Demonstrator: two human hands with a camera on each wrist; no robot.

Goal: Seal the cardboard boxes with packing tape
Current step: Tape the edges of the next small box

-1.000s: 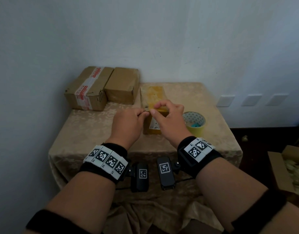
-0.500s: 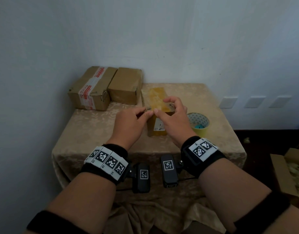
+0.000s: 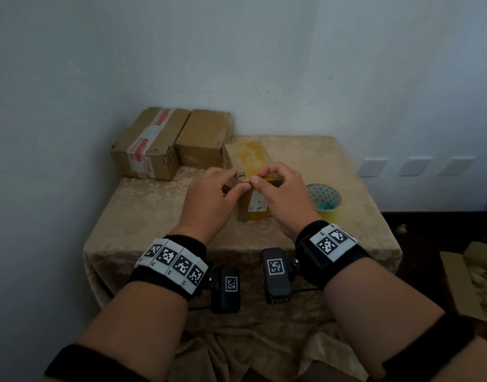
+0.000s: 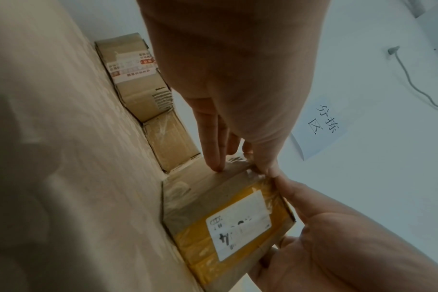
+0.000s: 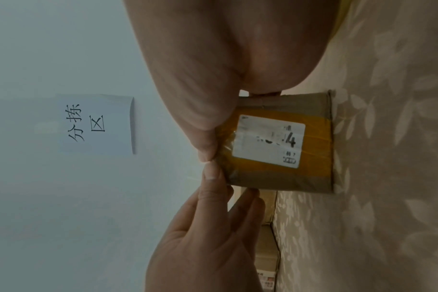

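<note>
While both hands (image 3: pixel 209 199) (image 3: pixel 280 194) pinch its near edge, yellow-taped box (image 3: pixel 250 158) bears white label.

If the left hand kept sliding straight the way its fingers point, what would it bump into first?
Probably the small box with yellow tape: the left hand points toward it, fingertips already at its near top edge, meeting the right hand. The two bigger boxes stand farther back, to the left. Depth is hard to judge.

Head looks down; close wrist views share the labelled box (image 4: pixel 228 213).
</note>
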